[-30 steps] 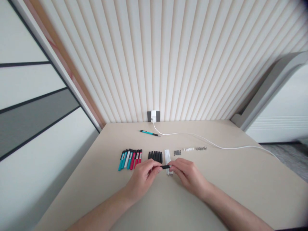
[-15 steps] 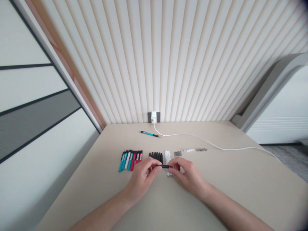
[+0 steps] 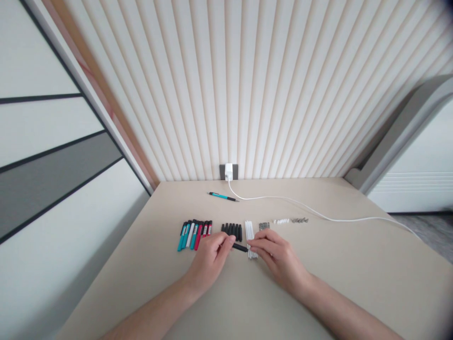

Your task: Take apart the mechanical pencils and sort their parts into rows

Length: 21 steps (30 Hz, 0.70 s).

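Observation:
My left hand (image 3: 211,252) pinches a black pen grip section (image 3: 240,247) between thumb and fingertips; it tilts slightly down to the right. Close to its free end is my right hand (image 3: 274,250), thumb and fingers pressed together. Whether something small is between them I cannot make out. Behind my left fingertips lie several more black grip sections (image 3: 231,230) in a row. White pen refills (image 3: 249,230) lie side by side beneath the right fingertips, partly covered. Small metal springs or similar parts (image 3: 264,226) sit just beyond my right hand.
Several pen barrels (image 3: 191,235) in teal, white and red lie left. One teal and black pen (image 3: 222,196) rests farther back. Small white pieces (image 3: 281,221) and grey metal pieces (image 3: 300,220) lie right. A white cable (image 3: 304,206) runs from a charger (image 3: 228,172) across the table.
The black grip section has tilted, its right end now lower and more exposed. My right fingertips have come off that end and closed together. The view has shifted slightly.

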Tool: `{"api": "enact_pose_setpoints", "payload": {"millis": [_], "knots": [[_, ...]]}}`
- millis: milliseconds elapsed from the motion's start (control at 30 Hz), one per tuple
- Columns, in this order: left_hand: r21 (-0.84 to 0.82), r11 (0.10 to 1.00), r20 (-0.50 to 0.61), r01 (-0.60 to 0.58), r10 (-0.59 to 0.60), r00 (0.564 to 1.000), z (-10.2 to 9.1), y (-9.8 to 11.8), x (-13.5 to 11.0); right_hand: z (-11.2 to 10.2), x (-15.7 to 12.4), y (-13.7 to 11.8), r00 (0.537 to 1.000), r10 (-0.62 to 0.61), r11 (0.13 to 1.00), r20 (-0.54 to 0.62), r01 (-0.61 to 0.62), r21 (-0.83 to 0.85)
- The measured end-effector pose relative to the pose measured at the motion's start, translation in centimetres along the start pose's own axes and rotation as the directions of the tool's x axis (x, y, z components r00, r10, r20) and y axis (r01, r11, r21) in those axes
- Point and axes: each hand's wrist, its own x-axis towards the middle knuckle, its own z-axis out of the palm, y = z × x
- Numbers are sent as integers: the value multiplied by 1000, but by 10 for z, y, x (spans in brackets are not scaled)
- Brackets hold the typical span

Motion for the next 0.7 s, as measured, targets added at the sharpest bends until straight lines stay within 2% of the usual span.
{"api": "enact_pose_setpoints", "payload": {"millis": [100, 200, 300, 433, 567, 700], "knots": [[39, 999, -36, -2, 3, 999, -6, -2, 4, -3, 2, 2, 1000, -23, 999, 4, 23, -43], [55, 998, -64, -24, 27, 998, -20, -9, 12, -9, 4, 3, 999, 9, 998, 36, -7, -56], [10, 999, -167, 35, -33, 985, -37, -21, 20, -15, 7, 3, 997, 57, 996, 53, -53, -71], [-44, 997, -211, 65, -73, 975, -46, -34, 27, -22, 9, 6, 996, 81, 993, 34, -78, -84], [125, 992, -189, -32, 55, 980, -44, -37, 28, -25, 10, 11, 994, 108, 990, 16, -106, -91], [297, 945, -78, -137, 167, 983, -39, -37, 28, -25, 10, 13, 992, 128, 988, 15, -126, -93]]}}
